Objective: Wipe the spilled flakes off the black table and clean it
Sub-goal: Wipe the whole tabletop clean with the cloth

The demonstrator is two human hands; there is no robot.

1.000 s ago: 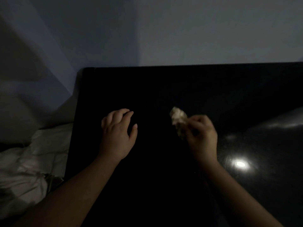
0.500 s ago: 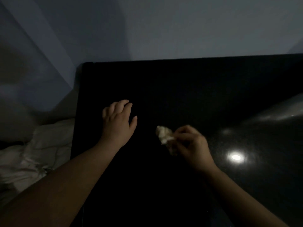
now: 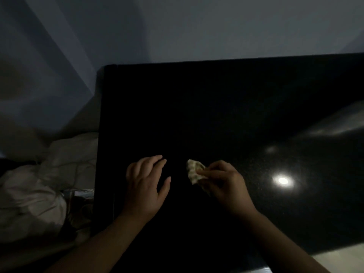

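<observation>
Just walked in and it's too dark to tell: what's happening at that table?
A person is at a black table, apparently cleaning it. The right hand pinches a crumpled pale wad over the tabletop; the left hand sits beside it, fingers relaxed, holding nothing. Flakes cannot be made out in this light.

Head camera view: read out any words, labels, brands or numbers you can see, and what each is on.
None to read. No text shows on the black table, the crumpled tissue pinched in the right hand, or the pale bedding beside the table; the picture is dim.
</observation>
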